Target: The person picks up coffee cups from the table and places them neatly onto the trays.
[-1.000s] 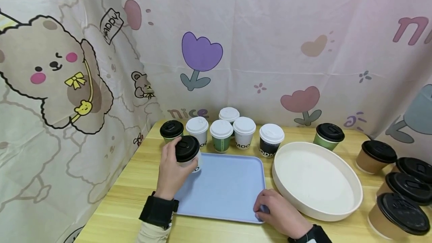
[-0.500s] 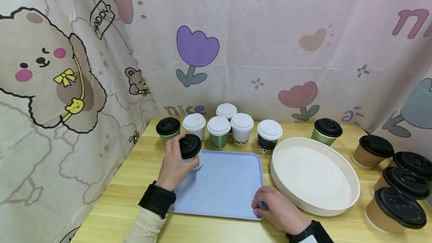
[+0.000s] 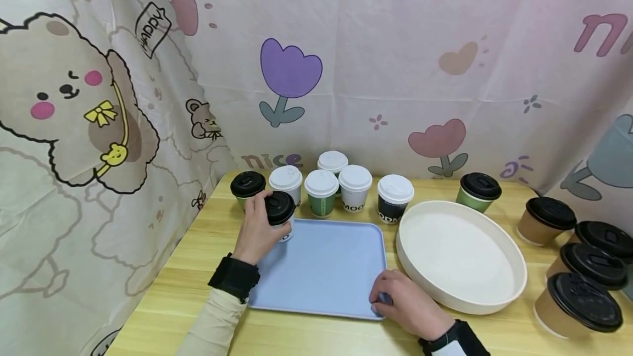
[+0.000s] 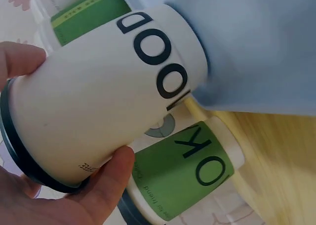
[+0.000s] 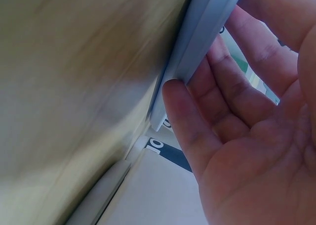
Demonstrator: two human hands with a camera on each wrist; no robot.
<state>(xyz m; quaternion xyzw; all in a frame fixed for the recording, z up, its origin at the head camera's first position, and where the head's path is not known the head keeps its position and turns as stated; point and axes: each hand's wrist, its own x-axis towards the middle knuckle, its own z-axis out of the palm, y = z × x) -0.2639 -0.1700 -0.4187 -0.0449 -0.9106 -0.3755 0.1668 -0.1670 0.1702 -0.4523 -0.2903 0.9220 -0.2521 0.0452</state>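
Note:
In the head view my left hand (image 3: pixel 257 235) grips a white paper coffee cup (image 4: pixel 108 86) with a black lid (image 3: pixel 279 207). Fingers and thumb hold it from two sides near the lid. The cup's base is right at the far left corner of the blue tray (image 3: pixel 321 268). Just behind it is a green paper cup (image 4: pixel 185 170) with a black lid, partly hidden by the hand in the head view. My right hand (image 3: pixel 410 304) holds the tray's near right corner; in the right wrist view its bent fingers are around the rim (image 5: pixel 197 37).
White-lidded cups (image 3: pixel 321 194) stand in a row behind the tray. A round cream tray (image 3: pixel 462 257) lies to the right, with a green black-lidded cup (image 3: pixel 478 192) behind it. Several brown cups with black lids (image 3: pixel 576 304) line the right side. A printed cloth (image 3: pixel 376 70) hangs behind.
My left hand has moved the white cup slightly away from me, toward the tray's far left corner. The right hand keeps its place at the tray corner. The head view has shifted slightly.

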